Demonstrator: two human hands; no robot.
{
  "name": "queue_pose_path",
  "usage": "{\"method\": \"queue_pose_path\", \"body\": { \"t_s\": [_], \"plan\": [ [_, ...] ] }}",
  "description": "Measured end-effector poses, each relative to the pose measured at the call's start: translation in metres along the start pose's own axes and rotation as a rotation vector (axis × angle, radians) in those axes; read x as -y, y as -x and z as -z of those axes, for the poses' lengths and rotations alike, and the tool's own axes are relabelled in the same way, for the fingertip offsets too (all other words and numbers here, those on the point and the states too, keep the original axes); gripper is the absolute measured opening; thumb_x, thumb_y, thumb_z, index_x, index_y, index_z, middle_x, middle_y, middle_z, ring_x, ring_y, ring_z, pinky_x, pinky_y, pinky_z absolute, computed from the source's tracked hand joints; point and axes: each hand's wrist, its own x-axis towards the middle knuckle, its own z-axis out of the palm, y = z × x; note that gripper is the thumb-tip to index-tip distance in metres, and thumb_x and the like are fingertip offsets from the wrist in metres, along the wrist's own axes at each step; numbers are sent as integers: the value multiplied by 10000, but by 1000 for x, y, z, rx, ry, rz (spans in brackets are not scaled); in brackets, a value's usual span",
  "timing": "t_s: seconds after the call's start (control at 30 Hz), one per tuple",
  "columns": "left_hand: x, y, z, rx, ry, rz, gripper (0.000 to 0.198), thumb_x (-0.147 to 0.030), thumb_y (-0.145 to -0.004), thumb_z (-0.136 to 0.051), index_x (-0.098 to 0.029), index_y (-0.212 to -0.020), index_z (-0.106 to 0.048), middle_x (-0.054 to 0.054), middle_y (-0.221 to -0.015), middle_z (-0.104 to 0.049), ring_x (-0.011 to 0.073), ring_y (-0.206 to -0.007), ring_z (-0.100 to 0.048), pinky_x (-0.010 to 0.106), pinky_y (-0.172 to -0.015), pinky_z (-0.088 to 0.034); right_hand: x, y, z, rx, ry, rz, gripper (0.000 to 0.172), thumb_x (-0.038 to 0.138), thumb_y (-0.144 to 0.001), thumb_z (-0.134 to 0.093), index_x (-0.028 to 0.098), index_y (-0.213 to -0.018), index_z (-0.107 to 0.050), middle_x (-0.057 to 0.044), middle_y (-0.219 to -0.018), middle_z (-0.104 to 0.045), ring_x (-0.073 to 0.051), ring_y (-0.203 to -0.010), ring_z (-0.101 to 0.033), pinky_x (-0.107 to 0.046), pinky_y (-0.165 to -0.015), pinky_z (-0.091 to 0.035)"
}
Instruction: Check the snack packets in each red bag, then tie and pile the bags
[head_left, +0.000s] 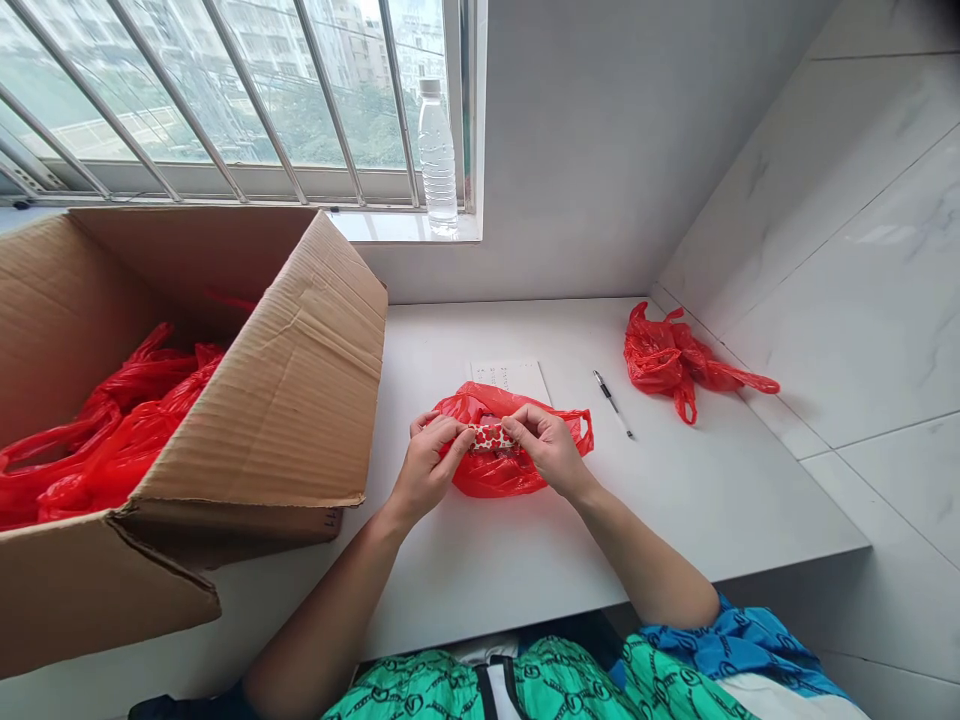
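**Q:** What's the biggest thing here?

**A:** A white counter (675, 500) under a barred window (225, 90). An open cardboard box (247, 430) sits at its left end, with crumpled red plastic bags (112, 430) heaped inside. A plastic water bottle (436, 160) stands upright on the window sill.

**Q:** And on the counter itself?

**A:** Off to the right, a loose red bag (660, 360) lies bunched near the tiled wall. Closer in, a pen (611, 402) lies at a slant beside a sheet of paper (510, 375).

**Q:** What's between the hands?

**A:** A glossy, crumpled red plastic bag (487, 475) lies on the counter, partly over the paper's near edge. Just above its middle is a small red-and-white spotted strip (491, 436). Exactly what it is, I can't tell.

**Q:** How are the fingers?

**A:** The left hand (427, 465) and right hand (547, 445) nearly meet. The left fingers (446, 432) and right fingers (521, 420) curl close together, pinching the strip's two ends.
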Motion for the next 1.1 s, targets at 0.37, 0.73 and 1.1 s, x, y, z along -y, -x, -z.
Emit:
{"method": "queue_pose_path", "body": {
  "t_s": [0.37, 0.73, 1.1],
  "plan": [
    [3, 1, 3, -34, -60, -14, 351, -364, -1002, -400, -206, -698, -479, -37, -669, -531, 126, -655, -501, 373, -1045, -335, -3, -1, 4, 66, 15, -1, 337, 531, -933, -550, 223, -851, -659, -6, -801, -649, -155, -723, -611, -295, -703, -527],
    [3, 1, 1, -45, -151, -82, 341, -340, -1012, -375, -209, -725, -506, -33, -683, -554, 129, -681, -528, 372, -1049, -325, -6, 0, 3, 79, -3, -27, 355, 561, -934, -539, 242, -1030, -661, -13, -878, -669, -167, -790, -646, -318, -748, -562],
    [7, 1, 3, -42, -263, -121, 323, -313, -1020, -373, -222, -797, -589, -19, -771, -651, 148, -791, -595, 409, -1113, -265, -5, 2, 4, 65, 220, 90, 281, 503, -934, -564, 232, -901, -630, -8, -876, -685, -143, -724, -621, -284, -680, -531]
  ]
}}
